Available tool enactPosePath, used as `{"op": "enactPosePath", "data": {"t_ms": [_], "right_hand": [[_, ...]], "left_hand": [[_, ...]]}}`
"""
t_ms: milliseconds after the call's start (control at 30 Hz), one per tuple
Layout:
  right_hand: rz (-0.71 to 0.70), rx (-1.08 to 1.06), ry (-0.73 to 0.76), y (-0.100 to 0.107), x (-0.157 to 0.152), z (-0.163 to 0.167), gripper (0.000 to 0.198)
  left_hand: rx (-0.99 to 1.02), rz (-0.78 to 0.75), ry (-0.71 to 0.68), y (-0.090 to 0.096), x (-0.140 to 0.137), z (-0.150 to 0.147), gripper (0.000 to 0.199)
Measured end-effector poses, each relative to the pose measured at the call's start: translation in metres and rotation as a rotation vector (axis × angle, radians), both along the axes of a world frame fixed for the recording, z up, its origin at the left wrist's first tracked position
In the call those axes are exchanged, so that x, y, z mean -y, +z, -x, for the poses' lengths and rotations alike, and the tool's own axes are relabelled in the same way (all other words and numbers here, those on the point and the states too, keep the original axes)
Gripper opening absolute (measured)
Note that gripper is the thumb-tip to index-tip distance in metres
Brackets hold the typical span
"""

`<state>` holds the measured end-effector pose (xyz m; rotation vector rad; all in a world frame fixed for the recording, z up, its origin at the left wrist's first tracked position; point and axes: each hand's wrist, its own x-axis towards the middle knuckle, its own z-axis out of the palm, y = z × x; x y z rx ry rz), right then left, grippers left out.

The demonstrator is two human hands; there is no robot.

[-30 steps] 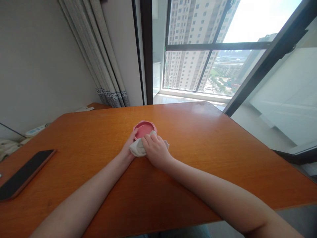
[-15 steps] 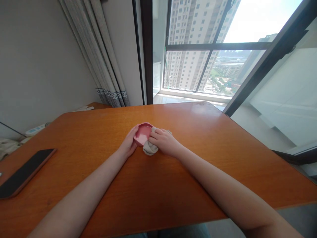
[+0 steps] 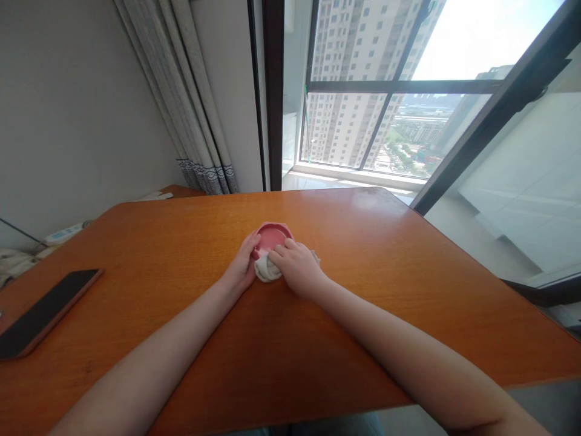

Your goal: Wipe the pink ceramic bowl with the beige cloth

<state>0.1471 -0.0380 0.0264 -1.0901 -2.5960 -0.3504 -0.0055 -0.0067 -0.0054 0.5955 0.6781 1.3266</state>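
A shallow pink dish (image 3: 273,235) is held tilted over the middle of the wooden table, its inside facing me. My left hand (image 3: 245,261) grips its left side, thumb at the rim. On its right and lower edge, my right hand (image 3: 296,266) is closed around a pale grey cloth (image 3: 267,269). The cloth bunches out to the left below the fingers and covers the dish's near rim. A small end of it shows beyond the right knuckles. The right fingertips are partly hidden against the dish.
The brown wooden table (image 3: 181,242) spreads around my arms. A dark phone-like slab (image 3: 48,315) with a reddish edge lies at the left. Beyond the far edge are a grey curtain (image 3: 200,121) and a large window. A white power strip (image 3: 68,233) sits past the left edge.
The dish has turned, and its open face is more toward me. My right hand and the cloth have shifted slightly left and down along the rim. The left hand keeps its hold.
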Motion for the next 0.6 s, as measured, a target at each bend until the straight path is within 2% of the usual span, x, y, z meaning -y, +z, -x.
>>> {"op": "enactPosePath", "data": {"t_ms": [100, 200, 333, 467, 600], "right_hand": [[-0.035, 0.083, 0.144, 0.005, -0.009, -0.015, 0.014], [-0.058, 0.114, 0.174, 0.006, -0.010, -0.018, 0.015], [-0.081, 0.020, 0.090, 0.001, -0.002, -0.004, 0.011], [-0.134, -0.054, -0.033, -0.008, 0.007, 0.019, 0.013], [-0.147, -0.060, -0.056, -0.014, 0.003, 0.018, 0.014]], "left_hand": [[-0.050, -0.053, 0.001, 0.005, -0.003, 0.002, 0.034], [-0.122, -0.085, -0.007, 0.004, -0.006, 0.005, 0.033], [-0.083, 0.006, -0.005, 0.003, -0.005, 0.006, 0.034], [-0.023, 0.096, -0.071, 0.004, -0.005, 0.005, 0.036], [-0.070, 0.044, 0.050, 0.000, -0.008, 0.006, 0.030]]}}
